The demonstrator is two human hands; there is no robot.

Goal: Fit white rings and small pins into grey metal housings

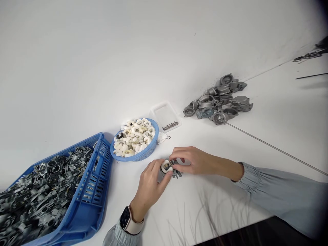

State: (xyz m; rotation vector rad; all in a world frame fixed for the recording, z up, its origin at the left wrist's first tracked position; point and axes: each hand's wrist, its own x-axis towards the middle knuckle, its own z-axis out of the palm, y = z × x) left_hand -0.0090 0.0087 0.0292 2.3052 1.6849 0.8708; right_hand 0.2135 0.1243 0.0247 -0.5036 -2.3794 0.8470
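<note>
My left hand (151, 182) is wrapped round a small grey metal carburetor body (176, 173) on the table. In its round opening sits a white ring-shaped float (165, 169), with brass parts showing in the middle. My right hand (188, 160) reaches in from the right, its thumb and fingers pinched together at the float's right edge. Whatever lies between those fingertips is too small to make out. Just beyond my hands is a blue round basket (146, 152) piled with white floats (134, 135).
A blue crate (96, 184) full of grey carburetor bodies (48, 184) stands at left. Behind the hands lies a white tray (164, 111) with small metal pins (171, 125). Grey metal bowls (220, 99) are heaped at back right, near a long thin rod (271, 145).
</note>
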